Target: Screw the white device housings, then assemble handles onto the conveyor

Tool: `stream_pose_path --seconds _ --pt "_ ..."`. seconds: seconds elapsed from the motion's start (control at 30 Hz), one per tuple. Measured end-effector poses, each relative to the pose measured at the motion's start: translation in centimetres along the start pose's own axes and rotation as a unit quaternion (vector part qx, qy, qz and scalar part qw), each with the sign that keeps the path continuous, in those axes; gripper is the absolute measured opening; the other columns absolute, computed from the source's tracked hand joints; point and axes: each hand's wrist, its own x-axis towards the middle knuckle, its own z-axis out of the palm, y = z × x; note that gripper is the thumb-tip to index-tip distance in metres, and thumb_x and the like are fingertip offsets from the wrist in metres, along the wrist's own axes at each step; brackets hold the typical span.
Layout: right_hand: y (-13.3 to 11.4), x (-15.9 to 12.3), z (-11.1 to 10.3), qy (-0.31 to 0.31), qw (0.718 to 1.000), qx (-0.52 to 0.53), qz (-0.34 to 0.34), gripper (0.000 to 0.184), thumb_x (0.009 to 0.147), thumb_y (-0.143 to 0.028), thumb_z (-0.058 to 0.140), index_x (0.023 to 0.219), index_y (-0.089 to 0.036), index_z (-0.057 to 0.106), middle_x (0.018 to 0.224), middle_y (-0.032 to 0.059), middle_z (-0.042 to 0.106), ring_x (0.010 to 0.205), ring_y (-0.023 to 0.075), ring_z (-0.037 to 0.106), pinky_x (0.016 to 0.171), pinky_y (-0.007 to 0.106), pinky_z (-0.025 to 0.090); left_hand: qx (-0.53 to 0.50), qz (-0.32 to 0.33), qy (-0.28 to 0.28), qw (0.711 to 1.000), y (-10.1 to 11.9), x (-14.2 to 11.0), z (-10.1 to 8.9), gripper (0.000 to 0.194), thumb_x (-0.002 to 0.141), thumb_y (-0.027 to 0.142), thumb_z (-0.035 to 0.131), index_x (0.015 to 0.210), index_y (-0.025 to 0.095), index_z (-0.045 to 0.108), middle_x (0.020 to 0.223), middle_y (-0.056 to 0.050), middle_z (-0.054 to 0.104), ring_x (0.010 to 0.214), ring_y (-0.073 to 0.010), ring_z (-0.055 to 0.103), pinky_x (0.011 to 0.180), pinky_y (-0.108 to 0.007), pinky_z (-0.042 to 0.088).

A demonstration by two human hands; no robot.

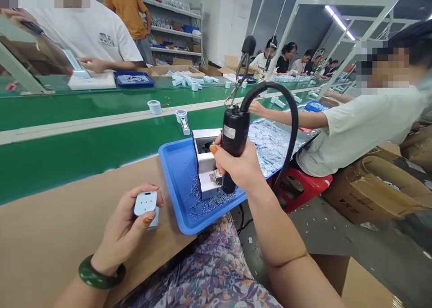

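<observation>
My left hand (118,231) grips a small light-blue plastic housing (146,203), its flat end with several small holes facing up. My right hand (246,166) is wrapped round a black electric screwdriver (235,126), held upright with its lower end down. A thick black cable (293,119) and a wire hanger (238,76) come off the screwdriver's top. Just behind its lower end stands a white-and-black box-shaped screw feeder (205,182); the screwdriver's bit is hidden. The feeder sits in a blue tray (176,211) with many loose small screws (205,207).
Beyond the tray runs a green conveyor belt (101,153) with light-blue parts (154,107) on it. Brown cardboard (43,245) covers the bench at left. A pile of bagged parts (270,141) lies right of the tray. A co-worker (367,119) sits at right; another (87,33) works opposite.
</observation>
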Motion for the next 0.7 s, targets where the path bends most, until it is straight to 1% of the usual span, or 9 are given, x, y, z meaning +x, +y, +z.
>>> stream_pose_path --seconds 0.07,0.13,0.23,0.3,0.4,0.5,0.6,0.7 --pt "-0.5 -0.5 -0.2 -0.001 0.999 0.042 -0.001 0.023 0.079 -0.029 0.077 0.087 -0.021 0.058 0.052 -0.0116 0.051 0.040 0.0069 0.046 0.045 0.023 0.042 0.020 0.004 0.002 1.000 0.2 0.0 0.1 0.036 0.103 0.054 0.051 0.129 0.028 0.050 0.096 -0.004 0.064 0.084 -0.0215 0.064 0.067 -0.031 0.054" --pt "-1.4 -1.3 0.1 0.014 0.992 0.116 -0.038 0.024 0.082 -0.031 0.076 0.089 -0.023 0.055 0.052 -0.0131 0.048 0.040 0.0063 0.046 0.046 0.022 0.043 0.055 0.005 0.000 0.998 0.6 -0.1 0.4 0.039 0.102 0.053 0.052 0.129 0.025 0.052 0.097 -0.005 0.066 0.082 -0.0213 0.066 0.068 -0.031 0.054" --pt "-3.5 -2.5 1.6 0.020 0.973 0.211 -0.093 0.025 0.084 -0.029 0.074 0.087 -0.025 0.050 0.054 -0.0143 0.046 0.038 0.0046 0.042 0.046 0.020 0.043 0.096 0.025 -0.021 0.995 1.5 -0.2 1.1 0.042 0.101 0.055 0.053 0.127 0.022 0.056 0.103 -0.007 0.068 0.081 -0.0199 0.066 0.070 -0.030 0.054" --pt "-4.6 -3.0 3.0 0.001 0.963 0.245 -0.116 0.024 0.085 -0.026 0.073 0.087 -0.025 0.049 0.055 -0.0141 0.047 0.037 0.0042 0.041 0.047 0.020 0.044 0.114 0.052 -0.034 0.992 1.8 -0.1 1.6 0.042 0.102 0.056 0.053 0.127 0.023 0.056 0.109 -0.007 0.069 0.086 -0.0195 0.068 0.074 -0.028 0.053" --pt "-5.1 -3.3 5.1 -0.032 0.954 0.266 -0.135 0.022 0.086 -0.023 0.071 0.088 -0.025 0.049 0.058 -0.0134 0.051 0.038 0.0043 0.044 0.046 0.021 0.044 0.138 0.093 -0.032 0.986 1.8 0.1 2.1 0.040 0.103 0.057 0.051 0.130 0.027 0.054 0.114 -0.005 0.069 0.093 -0.0194 0.069 0.079 -0.027 0.052" --pt "-4.5 -3.3 6.5 -0.035 0.956 0.255 -0.143 0.021 0.087 -0.021 0.071 0.089 -0.025 0.050 0.059 -0.0134 0.051 0.038 0.0047 0.045 0.045 0.022 0.042 0.140 0.114 -0.028 0.983 1.7 0.2 2.3 0.041 0.104 0.057 0.049 0.132 0.026 0.051 0.116 -0.005 0.069 0.097 -0.0202 0.069 0.081 -0.028 0.052" --pt "-4.1 -3.3 6.9 -0.035 0.957 0.249 -0.143 0.021 0.087 -0.018 0.071 0.089 -0.025 0.051 0.060 -0.0128 0.052 0.039 0.0048 0.046 0.045 0.022 0.042 0.130 0.120 -0.026 0.984 1.9 0.2 2.3 0.041 0.104 0.055 0.049 0.132 0.025 0.050 0.114 -0.006 0.068 0.095 -0.0194 0.068 0.080 -0.027 0.051" --pt "-4.1 -3.4 7.0 -0.045 0.958 0.243 -0.144 0.022 0.087 -0.017 0.071 0.089 -0.025 0.051 0.060 -0.0131 0.052 0.038 0.0040 0.043 0.045 0.023 0.042 0.123 0.116 -0.032 0.985 2.1 0.2 2.2 0.042 0.104 0.057 0.049 0.131 0.025 0.051 0.109 -0.005 0.068 0.088 -0.0187 0.067 0.076 -0.027 0.050"
